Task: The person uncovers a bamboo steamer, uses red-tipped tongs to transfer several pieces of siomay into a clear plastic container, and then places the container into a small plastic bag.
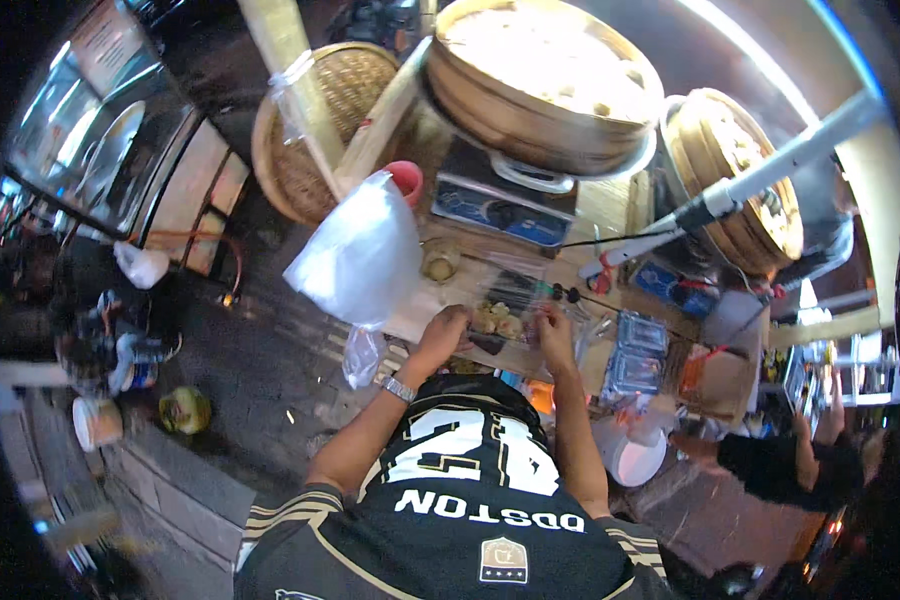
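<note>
A clear plastic box (486,341) of pale dumplings (499,319) sits on the wooden counter in front of me, its see-through upper part raised on the far side. My left hand (444,336) is closed at the left edge of this box. At its right edge, my right hand (554,336) pinches the clear plastic. Glare blurs the exact outline of the box and the fingertips. Just beyond my left hand stands a small glass jar (440,260). A large white plastic bag (358,255) hangs to the left, beside a red cup (405,180).
A big round bamboo steamer (530,130) stands on a stove (505,212) at the back. Another steamer (735,180) is at the right, behind a slanting pole (760,180). Stacked clear boxes (636,352) lie right of my hand. A white bucket (634,455) stands lower right.
</note>
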A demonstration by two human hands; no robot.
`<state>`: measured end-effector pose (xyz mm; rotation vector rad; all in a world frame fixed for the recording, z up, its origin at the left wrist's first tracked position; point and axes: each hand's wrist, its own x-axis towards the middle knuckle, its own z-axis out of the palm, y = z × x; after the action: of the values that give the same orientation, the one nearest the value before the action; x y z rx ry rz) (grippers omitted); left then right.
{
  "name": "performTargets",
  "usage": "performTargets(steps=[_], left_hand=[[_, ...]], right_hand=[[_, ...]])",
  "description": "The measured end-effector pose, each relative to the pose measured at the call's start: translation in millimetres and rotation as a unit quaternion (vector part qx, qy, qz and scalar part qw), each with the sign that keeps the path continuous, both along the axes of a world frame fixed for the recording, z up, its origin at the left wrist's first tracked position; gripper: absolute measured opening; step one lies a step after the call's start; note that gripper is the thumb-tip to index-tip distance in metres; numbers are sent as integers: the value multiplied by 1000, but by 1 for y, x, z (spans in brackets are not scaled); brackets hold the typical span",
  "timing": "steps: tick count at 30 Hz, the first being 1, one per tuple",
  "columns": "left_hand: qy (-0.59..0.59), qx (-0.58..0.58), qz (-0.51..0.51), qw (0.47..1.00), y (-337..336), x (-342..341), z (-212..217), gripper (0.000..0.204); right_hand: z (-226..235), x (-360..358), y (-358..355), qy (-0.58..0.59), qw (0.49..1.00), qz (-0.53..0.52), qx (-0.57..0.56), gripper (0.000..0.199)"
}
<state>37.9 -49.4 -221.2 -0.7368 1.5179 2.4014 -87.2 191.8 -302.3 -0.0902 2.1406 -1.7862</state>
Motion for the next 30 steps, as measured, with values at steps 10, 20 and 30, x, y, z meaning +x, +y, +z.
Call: performTargets(steps=[10, 20, 30], left_hand=[[1, -162, 54, 985, -30, 101, 11, 33], [32, -130, 50, 990, -66, 133, 16, 36], [12, -120, 114, 986, -96, 173, 3, 35]], right_hand=[[142, 14, -47, 182, 981, 39, 55, 23], [171, -102, -321, 290, 879, 368, 90, 21], [122, -148, -363, 136, 848, 487, 159, 22]])
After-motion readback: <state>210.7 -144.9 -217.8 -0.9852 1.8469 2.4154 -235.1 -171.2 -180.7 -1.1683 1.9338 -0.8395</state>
